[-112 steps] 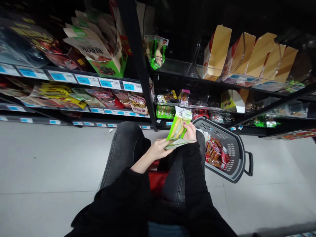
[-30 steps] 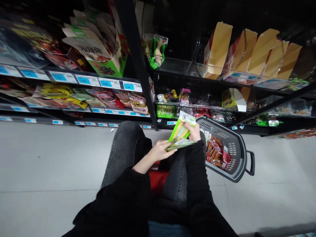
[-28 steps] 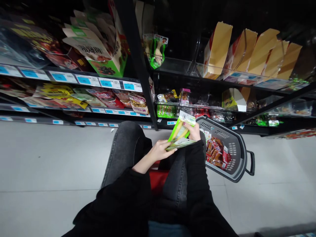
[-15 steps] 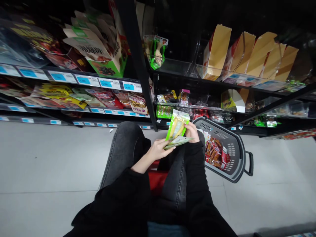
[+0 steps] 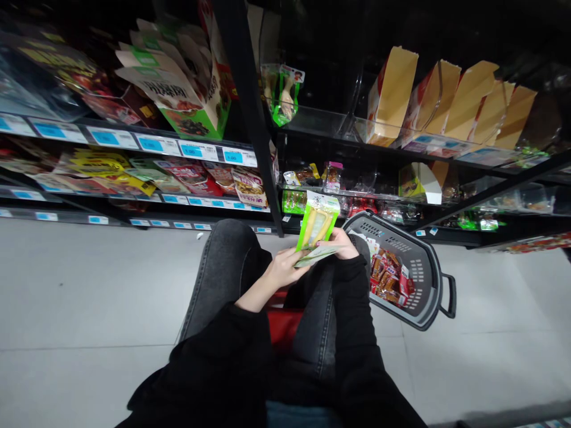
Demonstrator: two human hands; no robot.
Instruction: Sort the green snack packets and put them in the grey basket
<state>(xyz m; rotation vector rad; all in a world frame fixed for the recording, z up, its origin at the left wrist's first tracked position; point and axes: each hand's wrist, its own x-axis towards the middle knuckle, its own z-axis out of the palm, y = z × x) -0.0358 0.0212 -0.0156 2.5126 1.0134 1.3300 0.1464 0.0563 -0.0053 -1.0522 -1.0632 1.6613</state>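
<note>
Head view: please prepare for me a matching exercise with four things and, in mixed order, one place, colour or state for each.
Things
1. basket
2. left hand
3. tan cartons
4. sleeves

Descriptions
A. black
B. standing in a row on a shelf
C. on the floor, beside the right leg
D. holding packets

Right pairs: 1-C, 2-D, 3-B, 4-A
</note>
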